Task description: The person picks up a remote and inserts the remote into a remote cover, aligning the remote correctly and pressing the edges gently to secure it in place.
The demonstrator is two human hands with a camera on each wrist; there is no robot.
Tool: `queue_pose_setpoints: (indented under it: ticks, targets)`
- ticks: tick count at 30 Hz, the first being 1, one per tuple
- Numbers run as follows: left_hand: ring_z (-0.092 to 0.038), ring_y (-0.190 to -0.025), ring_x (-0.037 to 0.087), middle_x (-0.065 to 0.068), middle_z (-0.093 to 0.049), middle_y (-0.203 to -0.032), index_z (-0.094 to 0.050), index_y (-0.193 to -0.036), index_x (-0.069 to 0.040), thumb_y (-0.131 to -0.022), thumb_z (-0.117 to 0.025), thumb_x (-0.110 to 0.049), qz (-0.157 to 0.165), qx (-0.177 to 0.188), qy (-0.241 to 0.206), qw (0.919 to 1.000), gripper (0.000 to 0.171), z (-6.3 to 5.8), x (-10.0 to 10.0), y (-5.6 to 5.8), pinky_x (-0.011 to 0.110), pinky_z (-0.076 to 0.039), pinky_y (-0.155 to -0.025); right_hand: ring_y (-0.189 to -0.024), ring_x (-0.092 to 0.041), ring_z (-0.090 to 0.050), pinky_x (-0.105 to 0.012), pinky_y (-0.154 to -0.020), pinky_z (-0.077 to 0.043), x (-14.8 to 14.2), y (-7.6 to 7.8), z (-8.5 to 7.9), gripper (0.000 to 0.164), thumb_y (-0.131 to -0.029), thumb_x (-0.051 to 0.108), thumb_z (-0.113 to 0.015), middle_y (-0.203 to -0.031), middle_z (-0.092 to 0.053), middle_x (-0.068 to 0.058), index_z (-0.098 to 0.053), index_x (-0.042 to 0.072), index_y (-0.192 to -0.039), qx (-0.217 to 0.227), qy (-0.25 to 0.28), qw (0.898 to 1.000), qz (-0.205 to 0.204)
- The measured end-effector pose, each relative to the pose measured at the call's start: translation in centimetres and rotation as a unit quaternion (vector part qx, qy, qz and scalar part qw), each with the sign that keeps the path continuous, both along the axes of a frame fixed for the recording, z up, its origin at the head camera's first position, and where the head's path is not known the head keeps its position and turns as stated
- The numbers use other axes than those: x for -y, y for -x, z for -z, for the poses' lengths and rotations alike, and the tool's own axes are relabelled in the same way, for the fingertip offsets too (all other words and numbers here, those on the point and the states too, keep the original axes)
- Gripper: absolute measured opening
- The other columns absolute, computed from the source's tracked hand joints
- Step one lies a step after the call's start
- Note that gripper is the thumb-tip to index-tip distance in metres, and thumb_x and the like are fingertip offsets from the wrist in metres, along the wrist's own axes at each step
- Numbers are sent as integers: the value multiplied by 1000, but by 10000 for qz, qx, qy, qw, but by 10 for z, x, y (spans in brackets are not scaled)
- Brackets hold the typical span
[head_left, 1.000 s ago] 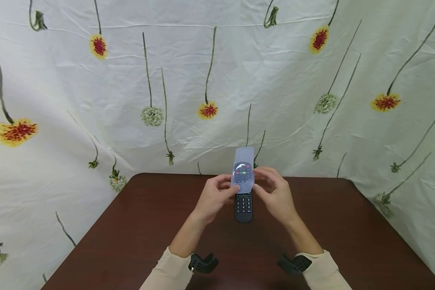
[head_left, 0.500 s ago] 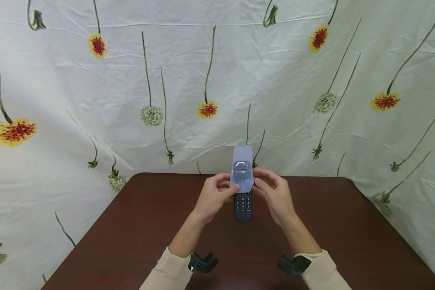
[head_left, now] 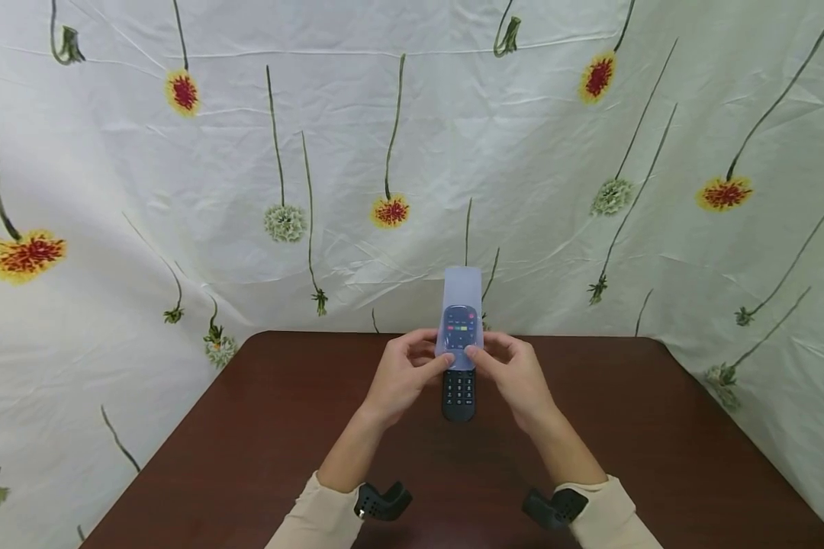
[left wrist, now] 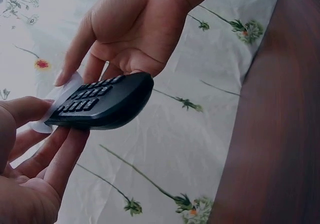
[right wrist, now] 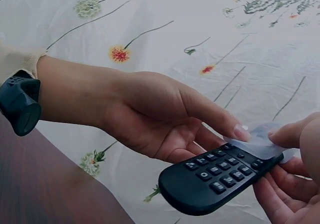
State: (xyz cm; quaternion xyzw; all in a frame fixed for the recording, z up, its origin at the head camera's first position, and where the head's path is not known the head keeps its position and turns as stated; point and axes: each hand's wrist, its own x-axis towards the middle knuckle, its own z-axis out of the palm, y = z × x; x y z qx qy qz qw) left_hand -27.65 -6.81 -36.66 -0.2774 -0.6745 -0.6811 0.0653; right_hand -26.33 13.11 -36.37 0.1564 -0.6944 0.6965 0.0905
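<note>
Remote (head_left: 458, 393), black: half inside clear sleeve (head_left: 461, 293), above table (head_left: 247, 442). Left hand (head_left: 401, 377) and right hand (head_left: 515, 377): fingers curled, pinching sleeve edges.

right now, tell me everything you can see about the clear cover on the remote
The clear cover is a soft, translucent bluish-white sleeve, silicone by its look. It sheathes the far end of the black remote, leaving the number keys bare, and its empty tip sticks out beyond the remote. Coloured buttons show through it. The left hand and right hand pinch its lower edge from either side, above the brown table.
</note>
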Motion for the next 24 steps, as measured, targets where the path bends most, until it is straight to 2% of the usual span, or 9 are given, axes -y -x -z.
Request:
queue_pose_setpoints:
  ticks: [5,8,12,17,22,24]
  targets:
    - [-72,-82,21,14,-71,-99,-67,-129,3,-95,-74,-2,-109,-73,95,9999,36,1,0,0,49,-61,-71,-100,-21,-66,-32,-87,-57,-3,1,0,36,-98,4,-70,-113,-68,-17,-63,-13,-129,-74,155,9996,-209]
    - [-72,-84,21,14,-71,-100,-68,-129,2,-95,-74,-4,-160,-73,146,9997,35,1,-1,1,51,-60,-74,-98,-20,-64,-30,-85,-55,-3,1,0,34,-97,3,-71,-110,-70,-17,-65,-13,-126,-297,98,9995,-60]
    - [-72,-92,25,14,-71,-106,-68,-129,1,-96,-74,-8,-119,-81,192,9997,35,2,-1,1,46,-60,-80,-97,-21,-63,-29,-83,-52,-1,1,0,29,-96,1,-72,-109,-71,-17,-68,-11,-122,-557,67,9982,223]
    - [-70,-106,28,13,-71,-117,-67,-131,-1,-95,-76,-12,209,12,548,9983,39,3,0,3,41,-56,-91,-97,-21,-64,-29,-84,-52,-1,2,-1,27,-95,-1,-73,-108,-72,-17,-69,-11,-120,-610,244,9965,518]
    - [-69,-104,26,11,-69,-117,-61,-138,-4,-92,-80,-12,700,113,1361,9881,51,8,0,6,39,-56,-88,-99,-20,-65,-28,-87,-52,-5,3,-4,30,-96,2,-73,-111,-71,-16,-68,-11,-123,-513,508,9941,809]
    - [-70,-100,25,12,-69,-114,-60,-138,-2,-91,-80,-9,871,178,1488,9849,51,11,-1,7,39,-57,-86,-100,-20,-65,-28,-88,-52,-6,3,-6,31,-96,2,-73,-113,-71,-16,-67,-11,-124,-472,585,9932,887]
